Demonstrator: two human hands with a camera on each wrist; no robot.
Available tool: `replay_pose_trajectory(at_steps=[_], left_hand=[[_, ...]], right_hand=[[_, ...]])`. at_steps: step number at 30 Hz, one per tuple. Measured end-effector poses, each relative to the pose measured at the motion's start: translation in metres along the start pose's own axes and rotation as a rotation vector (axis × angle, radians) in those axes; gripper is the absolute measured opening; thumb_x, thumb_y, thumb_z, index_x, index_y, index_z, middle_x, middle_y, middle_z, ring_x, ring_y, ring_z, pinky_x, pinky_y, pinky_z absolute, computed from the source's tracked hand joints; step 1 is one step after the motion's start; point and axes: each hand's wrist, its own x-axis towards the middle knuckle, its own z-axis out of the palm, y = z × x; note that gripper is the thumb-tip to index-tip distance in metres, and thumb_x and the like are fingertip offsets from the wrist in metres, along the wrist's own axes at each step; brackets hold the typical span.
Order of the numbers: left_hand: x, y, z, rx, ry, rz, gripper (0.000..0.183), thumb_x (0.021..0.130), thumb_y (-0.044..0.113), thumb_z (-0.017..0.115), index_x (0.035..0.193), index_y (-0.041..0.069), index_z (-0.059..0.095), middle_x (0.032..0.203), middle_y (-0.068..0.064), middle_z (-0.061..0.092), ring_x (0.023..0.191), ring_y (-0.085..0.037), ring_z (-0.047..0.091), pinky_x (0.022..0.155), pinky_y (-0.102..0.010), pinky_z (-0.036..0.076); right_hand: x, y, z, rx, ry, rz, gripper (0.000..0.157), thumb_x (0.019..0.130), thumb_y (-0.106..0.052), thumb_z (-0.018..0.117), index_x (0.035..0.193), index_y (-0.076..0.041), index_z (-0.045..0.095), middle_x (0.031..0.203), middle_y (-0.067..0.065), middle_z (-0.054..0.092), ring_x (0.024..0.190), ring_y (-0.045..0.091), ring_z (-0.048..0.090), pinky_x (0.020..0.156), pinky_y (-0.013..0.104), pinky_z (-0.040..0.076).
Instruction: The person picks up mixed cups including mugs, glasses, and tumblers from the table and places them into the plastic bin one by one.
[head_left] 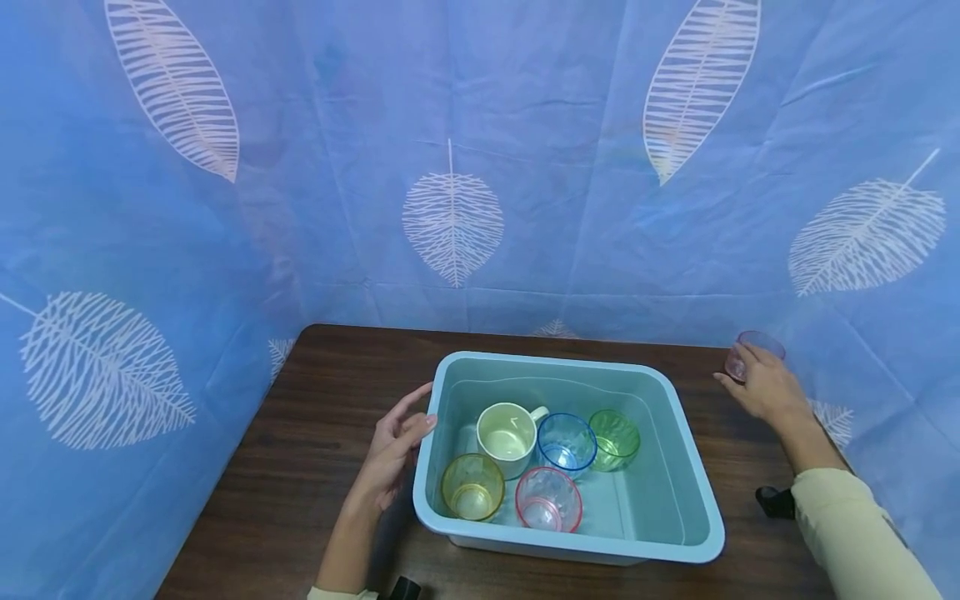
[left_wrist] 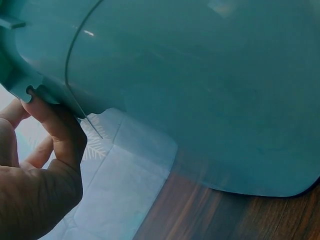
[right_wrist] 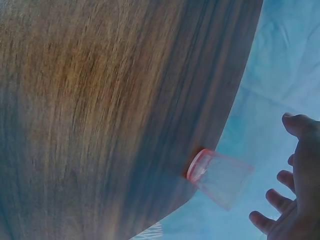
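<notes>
At the table's far right corner stands a clear pink-tinted cup (right_wrist: 222, 177), upright. My right hand (head_left: 768, 387) is beside it with fingers spread; the right wrist view shows a gap between that hand (right_wrist: 300, 180) and the cup. My left hand (head_left: 393, 450) is at the left rim of a light blue plastic tub (head_left: 577, 546), its thumb and fingertips touching the rim's outer edge. Inside the tub are a pale green mug (head_left: 507, 433), a blue-rimmed cup (head_left: 566, 446), a green cup (head_left: 615, 440), a yellow cup (head_left: 472, 490) and a red-rimmed cup (head_left: 549, 502).
The dark wooden table (head_left: 292, 467) has a rounded far left corner. Blue cloth (head_left: 337, 208) with white leaf prints hangs behind it and along both sides. The pink cup stands close to the table's edge.
</notes>
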Motion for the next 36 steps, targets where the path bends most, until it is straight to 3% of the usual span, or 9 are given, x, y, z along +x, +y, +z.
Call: replay_pose_trajectory(at_steps=[6,14,21,36], left_hand=[[0.001,0.001,0.0,0.001,0.015,-0.005,0.053,0.101,0.015,0.068,0.151,0.017,0.052,0.117,-0.023,0.071,0.096,-0.028,0.072,0.081,-0.04,0.061],[0.001,0.0,0.0,-0.005,0.009,-0.01,0.054,0.1,0.016,0.068,0.152,0.016,0.051,0.115,-0.021,0.072,0.095,-0.025,0.072,0.079,-0.037,0.061],[0.001,-0.002,0.002,-0.024,-0.01,0.009,0.055,0.1,0.012,0.068,0.152,0.013,0.05,0.111,-0.019,0.073,0.09,-0.02,0.07,0.079,-0.036,0.06],[0.001,0.0,0.006,-0.017,-0.019,-0.025,0.056,0.101,0.016,0.068,0.153,0.015,0.049,0.111,-0.016,0.073,0.09,-0.019,0.072,0.079,-0.035,0.061]], right_hand=[[0.005,0.012,0.0,0.003,-0.025,0.039,0.075,0.104,-0.043,0.057,0.148,0.014,0.035,0.143,0.045,0.035,0.126,0.068,0.036,0.098,0.079,0.035],[0.004,0.026,0.004,0.016,-0.041,0.086,0.07,0.101,-0.025,0.062,0.142,0.024,0.034,0.139,0.049,0.033,0.126,0.068,0.033,0.103,0.077,0.032],[0.0,0.038,0.004,0.029,-0.083,0.111,0.073,0.1,-0.025,0.063,0.146,0.021,0.03,0.141,0.049,0.031,0.124,0.071,0.032,0.1,0.079,0.033],[-0.01,0.052,-0.001,0.061,-0.119,0.143,0.08,0.1,-0.029,0.064,0.154,0.012,0.022,0.144,0.049,0.028,0.123,0.074,0.029,0.099,0.081,0.032]])
